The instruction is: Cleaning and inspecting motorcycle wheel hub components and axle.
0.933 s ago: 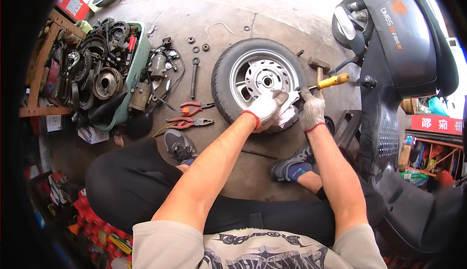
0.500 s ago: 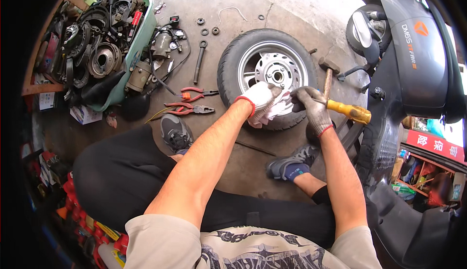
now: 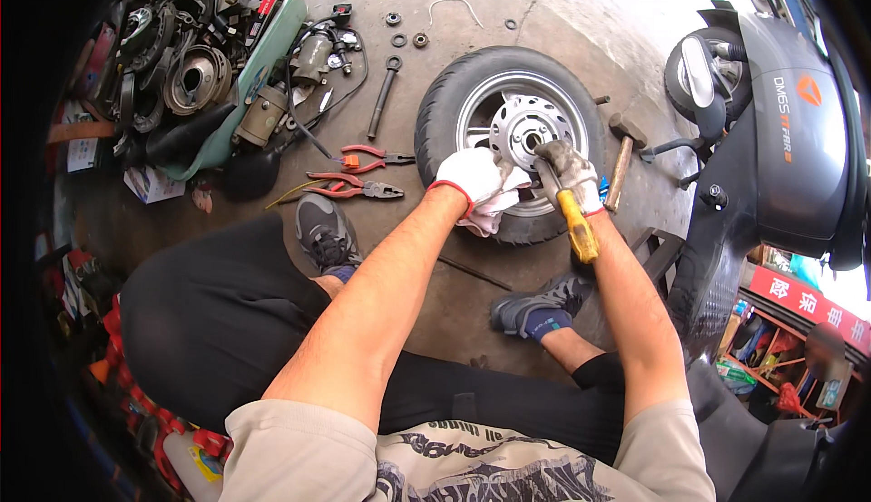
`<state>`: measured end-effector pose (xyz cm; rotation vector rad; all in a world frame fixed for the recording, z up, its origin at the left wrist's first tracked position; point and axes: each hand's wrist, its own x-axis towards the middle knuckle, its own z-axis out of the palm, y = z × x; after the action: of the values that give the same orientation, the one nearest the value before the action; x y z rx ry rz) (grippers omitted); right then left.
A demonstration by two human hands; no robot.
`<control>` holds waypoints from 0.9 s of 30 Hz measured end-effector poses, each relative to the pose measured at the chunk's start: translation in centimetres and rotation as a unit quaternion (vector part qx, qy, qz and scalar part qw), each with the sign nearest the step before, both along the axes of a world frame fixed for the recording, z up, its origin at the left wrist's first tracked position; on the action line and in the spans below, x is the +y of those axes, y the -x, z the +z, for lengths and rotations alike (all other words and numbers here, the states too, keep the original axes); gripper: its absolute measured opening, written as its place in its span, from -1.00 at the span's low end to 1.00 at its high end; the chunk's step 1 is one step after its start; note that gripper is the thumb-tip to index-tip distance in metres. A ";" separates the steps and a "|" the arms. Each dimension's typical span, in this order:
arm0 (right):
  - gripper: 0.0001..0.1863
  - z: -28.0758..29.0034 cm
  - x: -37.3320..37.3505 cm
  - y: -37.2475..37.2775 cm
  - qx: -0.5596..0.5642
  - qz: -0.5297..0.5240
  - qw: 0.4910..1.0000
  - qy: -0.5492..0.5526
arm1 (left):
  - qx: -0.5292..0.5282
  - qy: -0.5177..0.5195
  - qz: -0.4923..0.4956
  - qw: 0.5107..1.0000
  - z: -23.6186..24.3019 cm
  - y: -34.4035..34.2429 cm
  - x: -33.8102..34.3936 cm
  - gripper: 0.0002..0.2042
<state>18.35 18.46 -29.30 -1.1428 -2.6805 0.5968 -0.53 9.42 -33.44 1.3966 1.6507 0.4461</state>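
Note:
A wheel [image 3: 454, 84] with a silver rim and slotted disc [image 3: 516, 113] lies on the floor before me. My left hand [image 3: 470, 176], in a white glove, is closed on a crumpled white cloth [image 3: 494, 210] over the wheel's lower left part. My right hand [image 3: 568, 170], in a soiled glove, grips a screwdriver [image 3: 578, 230] by its shaft; its yellow handle points toward me. The right fingertips are close to the centre hub, partly hiding what they touch there.
A green bin [image 3: 286, 44] heaped with parts stands left; two red-handled pliers [image 3: 357, 188], a long bolt [image 3: 383, 98] and washers [image 3: 398, 40] lie nearby. A hammer [image 3: 622, 162] lies right of the wheel. A grey scooter [image 3: 780, 166] stands at right, beside a dark stand [image 3: 649, 257].
My right hand has moved left onto the hub, and the screwdriver has swung from level to handle-down, toward me. My left hand stays on the cloth. The view has shifted a little.

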 end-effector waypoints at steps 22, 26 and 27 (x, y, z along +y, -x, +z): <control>-0.84 -0.6 2.9 2.0 -0.165 0.101 0.979 -0.060 | -0.011 0.018 0.028 0.999 0.4 0.4 -0.1 -0.56; -0.71 0.7 3.8 2.6 -0.159 -0.029 0.987 0.024 | -0.031 0.022 0.028 0.999 0.6 0.4 0.0 -0.55; -0.71 0.0 4.8 2.2 -0.125 -0.097 0.977 0.145 | -0.030 0.020 0.025 0.999 0.8 0.3 0.1 -0.55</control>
<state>16.14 23.28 -29.32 -1.6355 -2.6973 0.8831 -0.83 9.50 -32.65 1.3021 1.6392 0.4762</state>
